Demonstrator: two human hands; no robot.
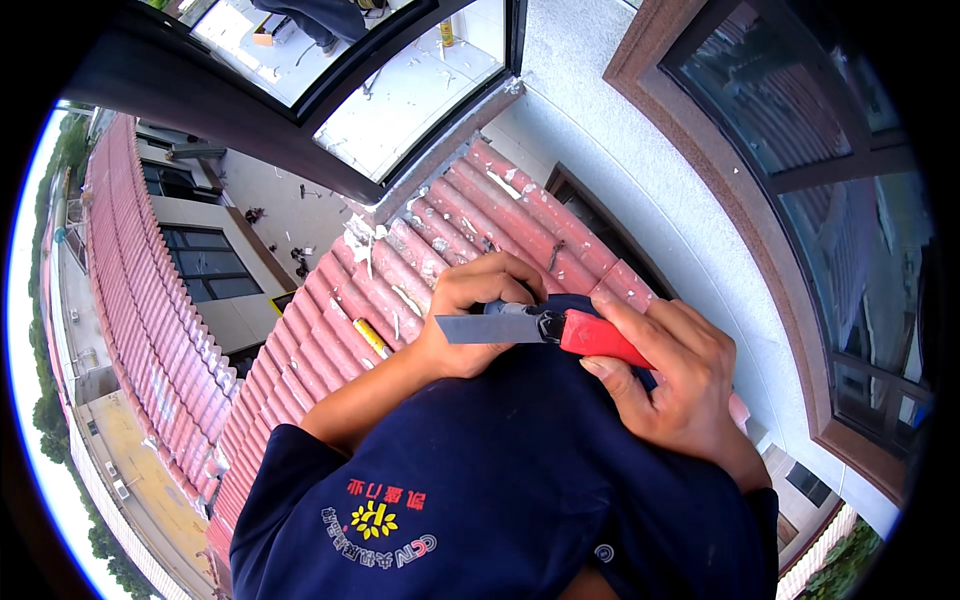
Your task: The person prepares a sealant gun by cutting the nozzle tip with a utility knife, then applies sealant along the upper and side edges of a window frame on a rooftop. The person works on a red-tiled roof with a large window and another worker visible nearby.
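Note:
My right hand [690,375] is closed round the red handle [600,338] of a utility knife. Its wide grey blade [490,329] points left, with a slanted end, in front of my left hand [470,310]. The fingers of my left hand are curled round something dark blue-grey [515,295], mostly hidden behind the blade, so its kind cannot be made out. Both hands are close together in front of my dark blue shirt [480,450]. Whether the blade touches the left fingers or the thing in them cannot be told.
Beneath me slopes a red tiled roof [310,320] strewn with white scraps. A yellow tube [372,338] lies on it. A dark window frame [330,150] opens ahead onto a white floor, where a person's leg [325,20] shows. A white wall [690,200] and brown-framed window [780,110] stand right.

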